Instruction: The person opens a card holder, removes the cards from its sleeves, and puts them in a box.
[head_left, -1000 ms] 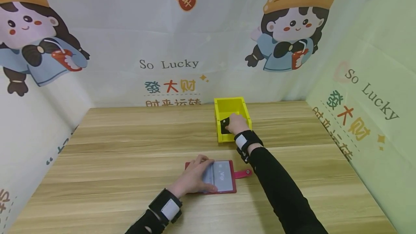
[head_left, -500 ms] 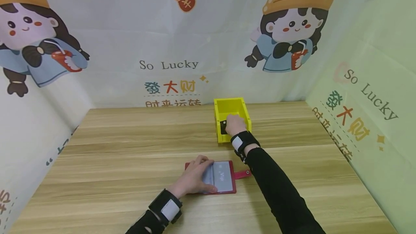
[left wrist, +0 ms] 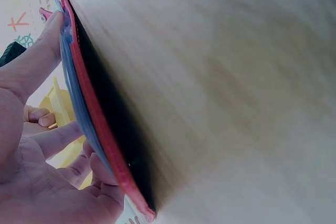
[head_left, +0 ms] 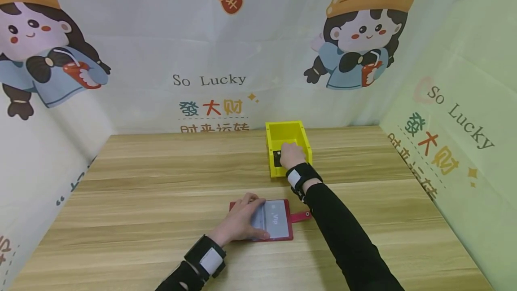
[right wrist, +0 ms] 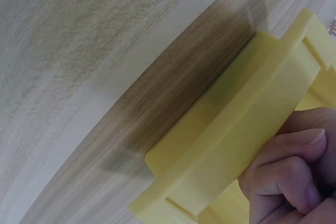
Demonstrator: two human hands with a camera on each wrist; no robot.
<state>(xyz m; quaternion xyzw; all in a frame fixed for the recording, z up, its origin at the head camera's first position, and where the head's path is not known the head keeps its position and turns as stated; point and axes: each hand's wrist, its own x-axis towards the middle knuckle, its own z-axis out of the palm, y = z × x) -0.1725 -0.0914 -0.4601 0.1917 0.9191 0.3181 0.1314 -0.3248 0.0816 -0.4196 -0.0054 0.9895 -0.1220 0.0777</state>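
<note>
A red card holder (head_left: 291, 223) lies unfolded on the wooden table, with clear sleeves and a "Vip" print on its right page. My left hand (head_left: 238, 221) rests across its left half, the thumb and fingers spread over the sleeves; in the left wrist view some fingertips bend at the holder's edge. Beyond it stands a yellow box (head_left: 284, 129). My right hand (head_left: 292, 155) reaches into the box with curled fingers, at a black card (head_left: 277, 158) that shows left of the knuckles. The fingertips' hold on the card is hidden in the head view.
The holder's pink snap strap (head_left: 300, 216) sticks out to the right, close to the right forearm. A printed cloth (head_left: 141, 48) hangs behind the table and along both sides. The yellow box stands near the table's back edge.
My right hand has turned over slightly and shifted a little left within the box, its thumb now out of sight. The black card shows less. My left hand and the card holder stay put.
</note>
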